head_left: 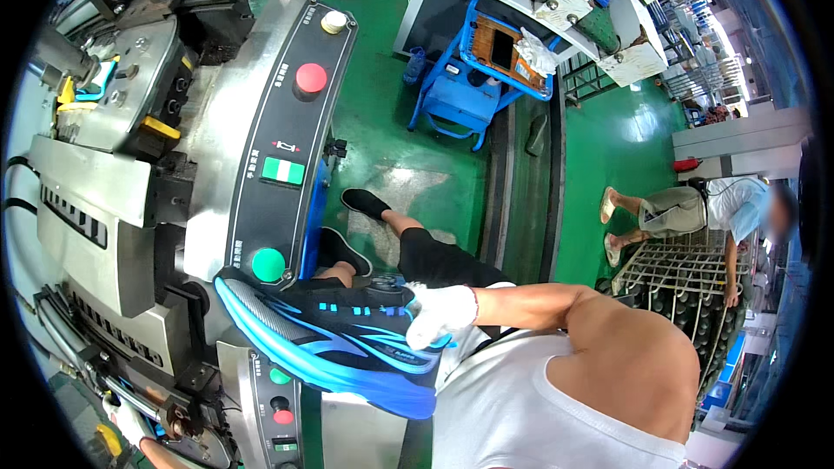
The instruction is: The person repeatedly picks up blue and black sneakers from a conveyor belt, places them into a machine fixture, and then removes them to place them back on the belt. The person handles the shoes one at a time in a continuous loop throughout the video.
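My right hand (441, 313) wears a white glove and is closed on the heel end of a running shoe (330, 330). The shoe has a black upper, blue stripes and a thick blue-to-purple sole. Its toe is to the left, close to the green button (268, 264) of a control panel (261, 200). My left hand (128, 421), also in a white glove, is at the lower left, beside the metal rods of a machine (78, 339). Its fingers are too small and partly hidden to make out. A yellow part (109, 439) shows beside it.
A second control panel (282, 417) stands below the shoe. At the upper left, a machine head (122, 78) has blue and yellow parts in it. A blue stool (460, 104) with a phone stands further off. A person (721, 208) bends by a wire rack (678, 278) at right.
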The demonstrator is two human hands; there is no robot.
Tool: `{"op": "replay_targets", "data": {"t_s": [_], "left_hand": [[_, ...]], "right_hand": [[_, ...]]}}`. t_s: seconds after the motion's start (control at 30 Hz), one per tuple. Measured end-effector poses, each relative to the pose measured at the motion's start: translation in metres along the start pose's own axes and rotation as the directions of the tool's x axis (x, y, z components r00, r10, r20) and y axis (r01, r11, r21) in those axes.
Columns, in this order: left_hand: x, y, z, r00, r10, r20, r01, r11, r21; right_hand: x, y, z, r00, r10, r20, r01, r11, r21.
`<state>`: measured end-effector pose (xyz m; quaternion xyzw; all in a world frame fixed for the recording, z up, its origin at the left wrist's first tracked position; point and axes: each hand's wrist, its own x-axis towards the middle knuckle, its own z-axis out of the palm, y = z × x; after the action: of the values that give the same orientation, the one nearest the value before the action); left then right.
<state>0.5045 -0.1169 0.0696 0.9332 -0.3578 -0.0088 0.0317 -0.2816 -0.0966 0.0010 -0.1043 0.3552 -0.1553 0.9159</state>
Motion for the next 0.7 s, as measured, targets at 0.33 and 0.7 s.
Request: {"op": "replay_targets", "data": {"t_s": [0.33, 0.7], "left_hand": [[-0.213, 0.054, -0.139, 0.866, 0.063, -0.497, -0.152, 0.978, -0.142], [-0.598, -0.018, 0.002, 0.811, -0.510, -0.285, 0.320, 0.796, -0.514]], "right_hand": [[-0.013, -0.010, 0.048, 0.954, -0.270, 0.133, 0.257, 0.960, 0.108], [0.037, -0.030, 0.138, 0.897, -0.299, 0.326, 0.414, 0.827, -0.380]]}}
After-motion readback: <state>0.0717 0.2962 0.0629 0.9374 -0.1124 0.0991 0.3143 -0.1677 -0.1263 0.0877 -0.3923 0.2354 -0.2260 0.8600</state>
